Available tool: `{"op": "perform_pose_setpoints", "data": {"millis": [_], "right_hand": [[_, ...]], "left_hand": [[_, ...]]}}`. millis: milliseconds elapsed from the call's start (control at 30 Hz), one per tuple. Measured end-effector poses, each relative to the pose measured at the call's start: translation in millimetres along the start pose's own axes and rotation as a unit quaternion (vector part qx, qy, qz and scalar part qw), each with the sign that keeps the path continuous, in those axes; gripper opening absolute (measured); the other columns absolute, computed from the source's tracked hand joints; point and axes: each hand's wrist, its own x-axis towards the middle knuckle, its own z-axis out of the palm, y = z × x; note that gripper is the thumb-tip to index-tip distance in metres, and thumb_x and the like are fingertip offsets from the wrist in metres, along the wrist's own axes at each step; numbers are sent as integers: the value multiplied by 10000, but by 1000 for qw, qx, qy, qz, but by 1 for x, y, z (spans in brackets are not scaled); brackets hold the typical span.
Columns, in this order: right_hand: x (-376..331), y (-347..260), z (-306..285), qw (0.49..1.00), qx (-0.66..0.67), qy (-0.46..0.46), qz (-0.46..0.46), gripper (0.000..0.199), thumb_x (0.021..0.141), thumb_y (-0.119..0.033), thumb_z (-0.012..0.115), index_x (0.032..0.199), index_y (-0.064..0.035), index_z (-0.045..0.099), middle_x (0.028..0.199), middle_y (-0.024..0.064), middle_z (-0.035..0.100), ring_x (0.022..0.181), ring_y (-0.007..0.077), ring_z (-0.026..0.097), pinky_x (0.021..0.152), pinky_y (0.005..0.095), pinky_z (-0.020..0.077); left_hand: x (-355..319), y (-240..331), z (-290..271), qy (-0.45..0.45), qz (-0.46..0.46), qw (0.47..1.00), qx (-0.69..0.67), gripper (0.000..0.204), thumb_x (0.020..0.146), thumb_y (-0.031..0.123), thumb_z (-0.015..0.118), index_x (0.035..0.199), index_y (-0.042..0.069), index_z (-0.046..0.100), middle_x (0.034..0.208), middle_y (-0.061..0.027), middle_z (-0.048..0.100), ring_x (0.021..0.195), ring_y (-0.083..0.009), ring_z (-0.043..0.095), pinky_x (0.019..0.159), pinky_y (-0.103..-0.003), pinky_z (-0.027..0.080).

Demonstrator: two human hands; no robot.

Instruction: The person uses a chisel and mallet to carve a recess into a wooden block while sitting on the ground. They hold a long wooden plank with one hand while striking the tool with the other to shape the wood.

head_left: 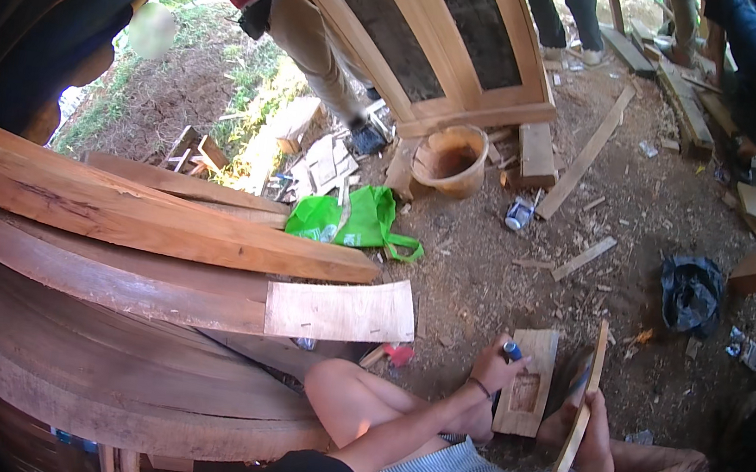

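Note:
My left hand (495,371), with a band at its wrist, is closed around a chisel (512,350). Its blue handle end sticks out above the fist, and its lower part is mostly hidden. Just beside this hand lies a short wooden board (537,347) with a shallow rectangular recess cut into its face. On the other side of the board, my right hand (597,427) grips a narrow wooden strip (576,432), held on edge and slanting upward. My bare legs are folded around the board.
Long curved planks (136,395) are stacked at the left. A green bag (352,219) lies beyond them, near a plastic bucket (450,160). At the back a person (303,32) stands by a panelled wooden door (453,67). A black plastic bag (690,295) and scrap wood lie right.

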Motion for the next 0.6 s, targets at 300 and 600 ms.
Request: {"op": "perform_pose_setpoints", "data": {"millis": [300, 600], "right_hand": [[-26, -7, 10, 998, -49, 27, -19, 490, 869, -220, 516, 1334, -202, 362, 845, 14, 443, 714, 108, 476, 595, 255, 449], [-27, -4, 21, 991, -108, 74, -30, 523, 867, -199, 505, 1361, -196, 336, 945, 36, 430, 807, 139, 479, 638, 290, 472]], "left_hand": [[-7, 9, -1, -35, -23, 999, 30, 419, 744, 381, 787, 854, 75, 522, 806, -130, 635, 785, -358, 644, 662, -445, 498], [-5, -4, 7, -73, -43, 995, -48, 389, 782, 359, 763, 867, 73, 512, 753, -100, 631, 717, -266, 650, 645, -393, 497]]}}
